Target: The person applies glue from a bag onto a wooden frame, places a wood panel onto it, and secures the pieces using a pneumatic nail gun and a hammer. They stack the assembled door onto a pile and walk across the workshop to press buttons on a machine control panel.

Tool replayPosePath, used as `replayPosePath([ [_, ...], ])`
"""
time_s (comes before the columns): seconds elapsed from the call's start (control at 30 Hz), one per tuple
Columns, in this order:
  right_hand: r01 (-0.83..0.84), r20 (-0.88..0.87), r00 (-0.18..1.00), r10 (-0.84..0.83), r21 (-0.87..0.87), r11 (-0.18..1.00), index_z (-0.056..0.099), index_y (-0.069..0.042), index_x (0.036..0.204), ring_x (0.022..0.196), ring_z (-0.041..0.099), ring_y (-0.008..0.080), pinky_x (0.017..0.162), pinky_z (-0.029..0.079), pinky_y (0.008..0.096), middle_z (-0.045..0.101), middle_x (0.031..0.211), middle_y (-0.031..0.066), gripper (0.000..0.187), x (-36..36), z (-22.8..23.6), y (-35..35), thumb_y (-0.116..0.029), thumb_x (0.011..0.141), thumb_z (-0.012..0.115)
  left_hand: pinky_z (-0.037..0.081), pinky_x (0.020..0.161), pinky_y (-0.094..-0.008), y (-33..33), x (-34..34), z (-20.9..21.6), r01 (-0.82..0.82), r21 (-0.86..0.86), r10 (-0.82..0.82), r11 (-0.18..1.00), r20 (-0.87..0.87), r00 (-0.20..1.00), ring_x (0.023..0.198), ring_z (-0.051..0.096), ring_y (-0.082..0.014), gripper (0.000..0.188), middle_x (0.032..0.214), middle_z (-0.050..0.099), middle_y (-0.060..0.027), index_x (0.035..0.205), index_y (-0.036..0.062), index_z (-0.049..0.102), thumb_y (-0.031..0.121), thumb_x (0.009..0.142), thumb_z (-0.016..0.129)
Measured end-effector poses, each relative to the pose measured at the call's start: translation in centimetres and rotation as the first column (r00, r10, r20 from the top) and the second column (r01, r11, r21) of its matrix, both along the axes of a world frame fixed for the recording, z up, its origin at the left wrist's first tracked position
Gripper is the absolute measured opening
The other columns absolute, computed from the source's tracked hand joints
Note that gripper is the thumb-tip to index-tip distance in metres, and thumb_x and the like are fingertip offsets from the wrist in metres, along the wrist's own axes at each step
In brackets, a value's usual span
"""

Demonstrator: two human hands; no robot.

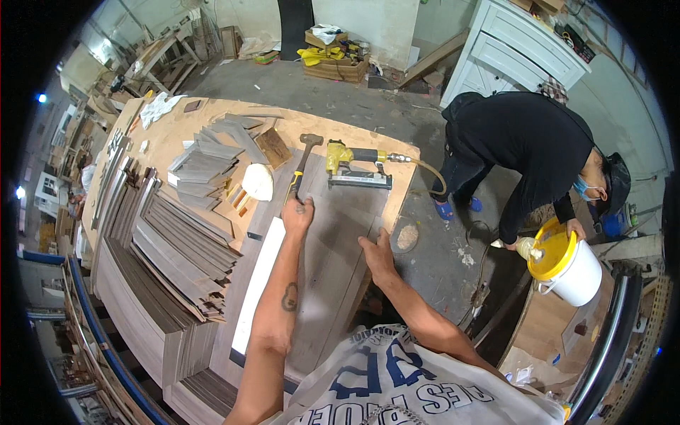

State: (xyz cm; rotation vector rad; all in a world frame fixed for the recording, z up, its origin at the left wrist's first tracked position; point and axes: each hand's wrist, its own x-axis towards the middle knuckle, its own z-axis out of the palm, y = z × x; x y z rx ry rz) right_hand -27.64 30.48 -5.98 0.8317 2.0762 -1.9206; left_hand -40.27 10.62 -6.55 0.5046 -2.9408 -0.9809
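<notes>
My left hand is closed round the lower handle of a hammer, whose metal head points away from me. Beneath it lies a wide grey-brown wood-grain panel on the workbench. At the panel's right edge, my right hand has its thumb and forefinger apart; its other fingers are partly hidden. A yellow and black nail gun rests at the panel's far end, joined to an air hose. Beside my left forearm runs a long white strip.
Stacked grey boards fill the bench's left side, with smaller cut pieces and a white cup-like object beyond. At right a co-worker bends over a white bucket with a yellow lid. A white cabinet stands behind.
</notes>
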Motion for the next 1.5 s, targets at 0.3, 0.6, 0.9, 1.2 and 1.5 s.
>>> replayPosePath([
  [0.3,-0.054,0.03,0.998,0.052,0.042,0.998,0.02,0.012,0.146,0.14,0.031,0.0398,0.114,0.026,0.0392,0.031,0.148,0.0329,0.086,-0.4,2.3,0.6,-0.028,0.083,0.064,0.051,0.083,-0.0438,0.4,-0.1,0.5,0.003,0.032,-0.004,0.999,0.024,1.0,0.091,0.067,-0.0392,0.042,0.091,0.069,-0.0241,0.103,-0.0069,0.063,0.03,0.082,0.068],
  [0.6,-0.074,0.039,0.997,0.074,0.011,0.997,0.018,0.009,0.148,0.143,0.026,0.0369,0.115,0.024,0.0385,0.024,0.152,0.0311,0.088,-0.5,1.7,1.0,-0.028,0.084,0.066,0.051,0.082,-0.0453,0.8,-0.2,1.1,-0.019,0.059,0.018,0.998,0.026,0.999,0.089,0.067,-0.0425,0.042,0.088,0.068,-0.0261,0.096,-0.0085,0.064,0.03,0.081,0.069],
  [0.9,-0.14,0.055,0.988,0.145,-0.09,0.986,0.021,0.006,0.149,0.144,0.026,0.0308,0.114,0.024,0.0347,0.027,0.153,0.0249,0.084,2.0,1.2,1.1,-0.025,0.085,0.066,0.048,0.089,-0.0447,0.6,1.6,1.7,0.052,0.102,-0.063,0.993,0.103,0.993,0.101,0.064,-0.042,0.057,0.103,0.066,-0.0293,0.116,-0.0094,0.057,0.034,0.081,0.069],
  [1.2,-0.136,0.03,0.989,0.145,-0.21,0.968,0.023,0.004,0.147,0.124,0.044,0.0248,0.104,0.034,0.0332,0.045,0.137,0.0214,0.077,6.4,-0.4,-0.1,-0.019,0.087,0.065,0.05,0.081,-0.0373,-1.7,7.6,0.2,0.099,0.047,-0.101,0.994,0.03,0.994,0.083,0.065,-0.0298,0.068,0.09,0.067,-0.0202,0.134,-0.007,0.049,0.036,0.085,0.068],
  [1.5,-0.104,0.076,0.988,0.133,-0.307,0.946,0.017,0.007,0.149,0.143,0.025,0.0356,0.115,0.022,0.0376,0.026,0.151,0.0313,0.084,6.9,1.1,0.4,-0.022,0.087,0.065,0.049,0.091,-0.044,-0.8,6.8,4.1,0.053,0.096,-0.068,0.994,0.155,0.986,0.103,0.064,-0.0412,0.067,0.107,0.066,-0.0292,0.133,-0.0042,0.05,0.039,0.084,0.064],
])
